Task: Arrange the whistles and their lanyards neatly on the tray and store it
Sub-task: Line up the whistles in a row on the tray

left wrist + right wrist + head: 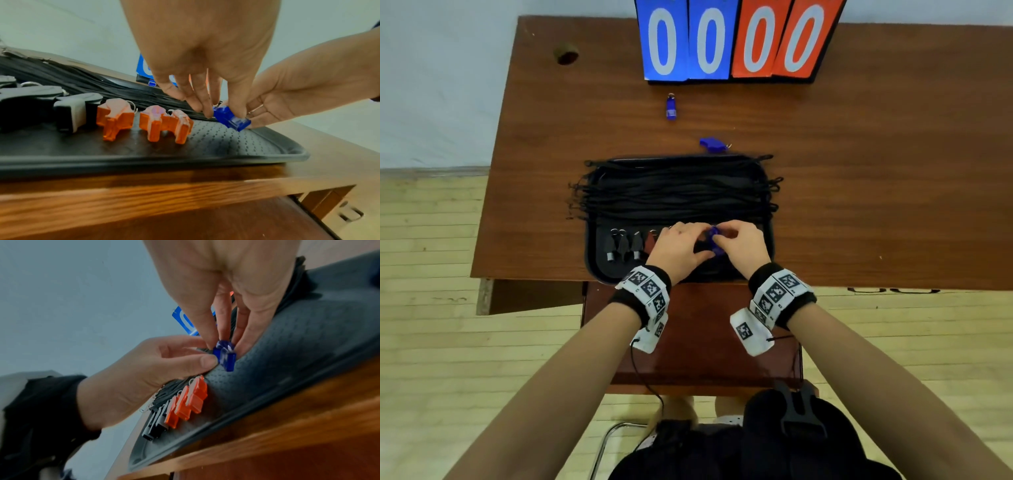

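Note:
A black tray (593, 270) lies at the table's front edge, with black lanyards (674, 192) stretched across its far half. Along its near half stand black whistles (623, 245) and orange whistles (144, 121) in a row. Just right of the orange ones, both hands pinch one blue whistle (232, 119) close above the tray floor (308, 345). My left hand (224, 112) holds it from the left, my right hand (224, 344) from the right. Two more blue whistles (671, 107) (711, 144) lie on the table beyond the tray.
A blue and red scoreboard (736, 37) showing zeros stands at the table's back edge. A brown shelf or drawer (688, 342) juts out under the front edge, below my wrists. The table (893, 171) has a round hole (566, 54) at its far left.

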{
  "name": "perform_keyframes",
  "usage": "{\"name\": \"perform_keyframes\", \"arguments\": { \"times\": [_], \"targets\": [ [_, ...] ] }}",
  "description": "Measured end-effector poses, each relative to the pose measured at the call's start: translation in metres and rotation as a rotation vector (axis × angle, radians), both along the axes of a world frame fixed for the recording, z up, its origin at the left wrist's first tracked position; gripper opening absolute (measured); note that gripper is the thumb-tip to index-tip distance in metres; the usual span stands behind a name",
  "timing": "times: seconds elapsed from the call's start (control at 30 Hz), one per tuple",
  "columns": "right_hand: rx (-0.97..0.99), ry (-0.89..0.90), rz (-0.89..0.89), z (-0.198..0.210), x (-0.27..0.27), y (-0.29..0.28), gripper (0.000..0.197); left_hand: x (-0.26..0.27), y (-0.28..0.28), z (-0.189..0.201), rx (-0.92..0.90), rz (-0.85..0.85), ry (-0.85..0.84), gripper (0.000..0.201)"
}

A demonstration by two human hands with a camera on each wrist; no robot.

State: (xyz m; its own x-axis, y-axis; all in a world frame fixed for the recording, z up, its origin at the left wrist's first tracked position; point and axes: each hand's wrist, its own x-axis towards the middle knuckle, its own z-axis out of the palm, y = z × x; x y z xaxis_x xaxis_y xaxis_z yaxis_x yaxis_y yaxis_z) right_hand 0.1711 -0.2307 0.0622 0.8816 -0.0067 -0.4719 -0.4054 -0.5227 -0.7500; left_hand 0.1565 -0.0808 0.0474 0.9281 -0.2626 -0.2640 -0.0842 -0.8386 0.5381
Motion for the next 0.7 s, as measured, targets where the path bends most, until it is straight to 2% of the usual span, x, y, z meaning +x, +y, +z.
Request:
{"name": "perform_keyframes", "arguments": {
  "times": [0.07,0.23,0.4,0.7],
  "targets": [
    [-0.003,0.004,0.001,-0.006,-0.001,0.001,0.024,0.0,-0.002,-0.002,0.102,-0.054,-0.048,0.051],
    [-0.061,0.005,0.05,-0.017,-0.009,0.007,0.025,-0.002,-0.004,-0.008,0.173,-0.102,-0.075,0.049],
    [-0.064,-0.035,0.054,-0.023,-0.013,0.005,0.023,-0.002,0.004,-0.012,0.186,-0.114,-0.13,0.046],
    [0.032,0.042,0.005,-0.028,-0.019,0.012,0.019,-0.006,0.021,-0.018,0.148,-0.104,-0.203,0.043]
  ]
}}
